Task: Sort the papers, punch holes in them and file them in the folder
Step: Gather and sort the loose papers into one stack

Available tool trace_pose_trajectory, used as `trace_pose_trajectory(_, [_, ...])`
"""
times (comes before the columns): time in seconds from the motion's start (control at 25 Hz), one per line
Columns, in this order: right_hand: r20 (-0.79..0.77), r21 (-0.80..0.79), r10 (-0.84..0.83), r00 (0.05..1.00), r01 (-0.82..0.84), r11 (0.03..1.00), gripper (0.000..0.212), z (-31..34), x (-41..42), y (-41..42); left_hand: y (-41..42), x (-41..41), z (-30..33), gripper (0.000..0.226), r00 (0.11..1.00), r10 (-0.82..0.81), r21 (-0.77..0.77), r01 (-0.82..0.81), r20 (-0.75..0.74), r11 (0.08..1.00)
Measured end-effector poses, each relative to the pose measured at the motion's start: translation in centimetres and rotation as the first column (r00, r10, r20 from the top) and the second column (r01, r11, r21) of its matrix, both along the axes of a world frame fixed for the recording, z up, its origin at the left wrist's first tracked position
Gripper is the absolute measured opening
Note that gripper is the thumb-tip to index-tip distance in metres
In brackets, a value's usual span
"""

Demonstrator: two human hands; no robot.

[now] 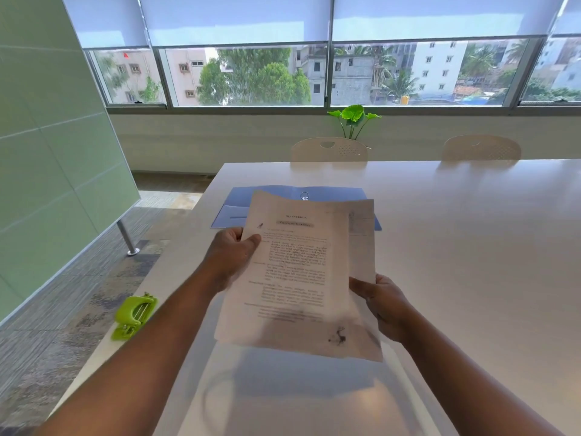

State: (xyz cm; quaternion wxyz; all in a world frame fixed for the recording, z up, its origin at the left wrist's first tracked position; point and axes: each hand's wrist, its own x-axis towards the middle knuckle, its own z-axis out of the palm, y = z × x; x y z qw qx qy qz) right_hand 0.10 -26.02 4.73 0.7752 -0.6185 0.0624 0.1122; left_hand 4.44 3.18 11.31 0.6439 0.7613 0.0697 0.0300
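I hold a small stack of printed papers (pixel 298 275) up above the table, text facing me. My left hand (pixel 231 256) grips the stack's left edge near the top, thumb on the front sheet. My right hand (pixel 382 302) pinches the right edge lower down, where a second sheet sticks out behind the first. An open blue folder (pixel 239 209) with a metal ring clip (pixel 304 195) lies flat on the table beyond the papers, partly hidden by them. A green hole punch (pixel 133 316) sits at the table's left edge, left of my left forearm.
The long white table (pixel 456 247) stretches ahead and to the right. Two pale chairs (pixel 328 149) stand at its far side, with a potted plant (pixel 353 118) behind. A green partition (pixel 53 152) on a metal leg stands on the floor to the left.
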Motion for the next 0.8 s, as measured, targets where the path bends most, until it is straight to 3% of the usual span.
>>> trace_pose_trajectory(0.2, [-0.036, 0.102, 0.028, 0.999, -0.024, 0.994, 0.030, 0.9, -1.1, 0.8, -2.0, -0.4, -3.0, 0.011, 0.996, 0.080, -0.051, -0.081, -0.031, 0.995])
trace_pose_trajectory(0.36, [-0.023, 0.129, -0.013, 1.000, 0.016, 0.992, 0.021, 1.3, -1.5, 0.8, -2.6, -0.5, -3.2, 0.019, 0.993, -0.002, -0.196, -0.021, -0.120, 0.980])
trace_pose_trajectory(0.48, [-0.042, 0.178, -0.034, 0.999, 0.041, 0.983, 0.045, 1.5, -1.5, 0.7, -3.1, -1.1, -3.1, 0.015, 0.985, -0.082, -0.301, 0.033, -0.152, 0.953])
trace_pose_trajectory(0.6, [-0.030, 0.272, 0.059, 0.998, -0.049, 0.961, 0.068, 1.4, -1.1, 0.6, -3.4, -1.3, -3.3, 0.015, 0.988, -0.100, -0.314, 0.058, -0.120, 0.948])
trace_pose_trajectory(0.72, [0.064, 0.133, 0.056, 0.996, -0.064, 0.989, 0.034, 1.4, -0.5, 0.2, -3.3, -1.4, -3.4, 0.016, 0.991, -0.115, -0.340, 0.086, -0.066, 0.937])
trace_pose_trajectory(0.8, [0.152, 0.025, 0.056, 0.987, -0.060, 0.998, 0.028, 1.7, -0.1, -0.1, -3.5, -1.6, -3.2, 0.017, 0.994, -0.104, -0.256, 0.095, -0.019, 0.962])
